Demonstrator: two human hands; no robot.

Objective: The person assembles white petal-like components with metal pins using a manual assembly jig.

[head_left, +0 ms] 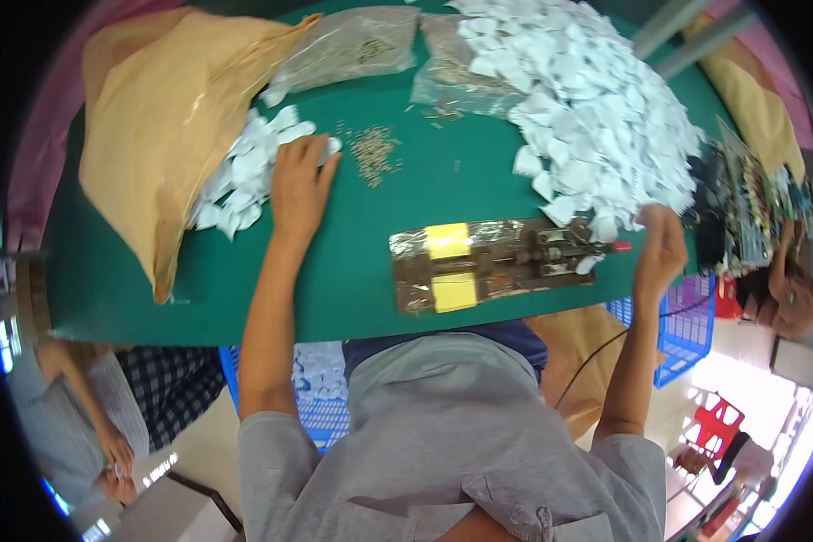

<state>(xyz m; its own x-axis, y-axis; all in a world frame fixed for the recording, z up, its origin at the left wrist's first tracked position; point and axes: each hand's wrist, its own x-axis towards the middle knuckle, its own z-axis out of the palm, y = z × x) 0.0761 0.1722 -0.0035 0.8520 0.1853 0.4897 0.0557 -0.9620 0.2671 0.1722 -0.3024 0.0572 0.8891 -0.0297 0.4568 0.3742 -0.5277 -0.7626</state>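
Note:
My left hand (300,185) reaches over the left pile of small white pieces (242,172). Its thumb stands apart from the fingers, whose tips touch the pieces. Just right of it lies a scatter of tiny metal pins (373,155). My right hand (661,251) is curled at the lower right edge of a large heap of white pieces (587,108); whatever its fingertips hold is hidden. Beside it, a metal clamp fixture (565,251) with a red-tipped lever sits on a taped brown base (506,262) with two yellow patches. One white piece (589,264) lies at the fixture.
A tan sack (167,99) lies at left on the green table (361,289). Two clear bags (357,50) of small parts sit at the back. Blue baskets (686,330) stand below the front edge. Other people (90,425) sit at both sides.

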